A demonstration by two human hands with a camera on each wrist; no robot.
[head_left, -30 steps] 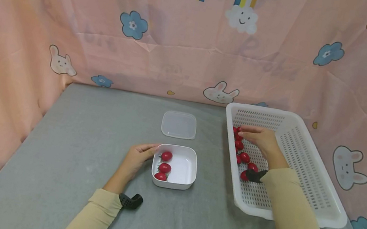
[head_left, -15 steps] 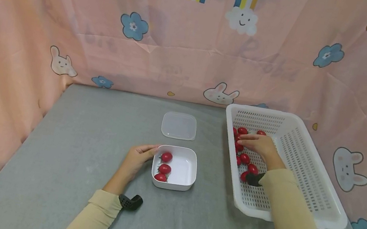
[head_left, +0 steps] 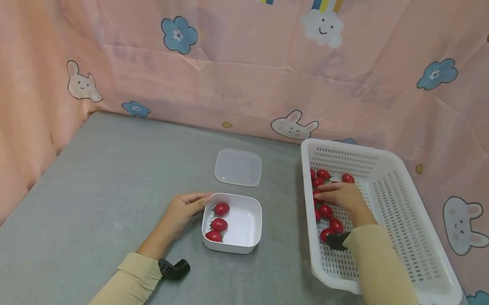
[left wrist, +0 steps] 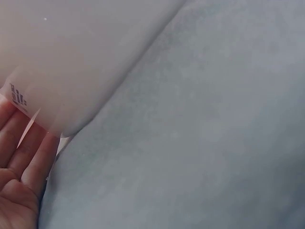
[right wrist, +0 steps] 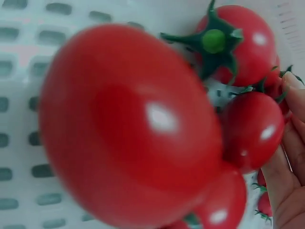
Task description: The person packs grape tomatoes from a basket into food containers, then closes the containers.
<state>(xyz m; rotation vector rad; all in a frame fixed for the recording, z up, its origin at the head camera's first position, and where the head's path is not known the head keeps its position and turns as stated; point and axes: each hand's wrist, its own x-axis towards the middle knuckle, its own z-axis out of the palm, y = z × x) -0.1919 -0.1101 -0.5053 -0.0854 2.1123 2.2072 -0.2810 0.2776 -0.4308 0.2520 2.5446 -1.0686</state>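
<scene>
My left hand (head_left: 181, 213) has its fingers along the far left corner of a small white box (head_left: 244, 251). In the left wrist view, the straight fingers (left wrist: 35, 155) lie against the box's outer wall (left wrist: 95, 52). Three cherry tomatoes, one of them the middle tomato (head_left: 219, 225), line its left side. My right hand (head_left: 347, 198) reaches into a white slotted basket (head_left: 411, 221) and pinches a cherry tomato, partly hidden by the fingers. Several others lie around it, including a tomato (head_left: 336, 225) near the wrist. One tomato (right wrist: 128, 124) fills much of the right wrist view.
A clear, rounded square lid (head_left: 238, 167) lies on the grey table (head_left: 95, 214) behind the box. The basket has raised walls on all sides. A pink printed curtain (head_left: 220, 63) hangs behind the table and down both sides.
My right hand has moved nearer to me along the basket's left side, uncovering tomatoes at the far end. My left hand and the box have stayed in place.
</scene>
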